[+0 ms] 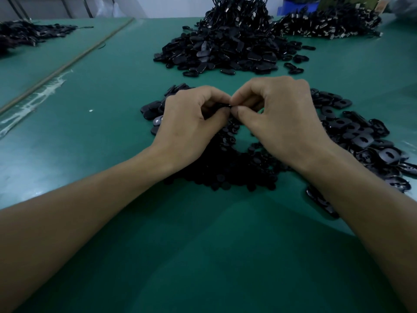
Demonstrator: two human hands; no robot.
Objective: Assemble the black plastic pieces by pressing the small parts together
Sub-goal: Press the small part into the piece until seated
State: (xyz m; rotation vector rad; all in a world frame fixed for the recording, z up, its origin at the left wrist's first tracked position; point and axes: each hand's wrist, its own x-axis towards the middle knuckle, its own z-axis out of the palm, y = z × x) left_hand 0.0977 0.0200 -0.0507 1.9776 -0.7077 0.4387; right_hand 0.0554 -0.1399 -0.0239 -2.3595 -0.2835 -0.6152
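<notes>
My left hand and my right hand meet at the fingertips above the table's middle. Between them they pinch a small black plastic piece, mostly hidden by my thumbs and forefingers. Under my hands lies a heap of small round black parts. To the right spreads a pile of flat black shells with oval holes. A few closed black shells lie just left of my left hand.
The green table carries a big heap of black pieces at the back, with cable bundles behind it at the right. Another dark pile sits far left. A seam strip runs diagonally on the left.
</notes>
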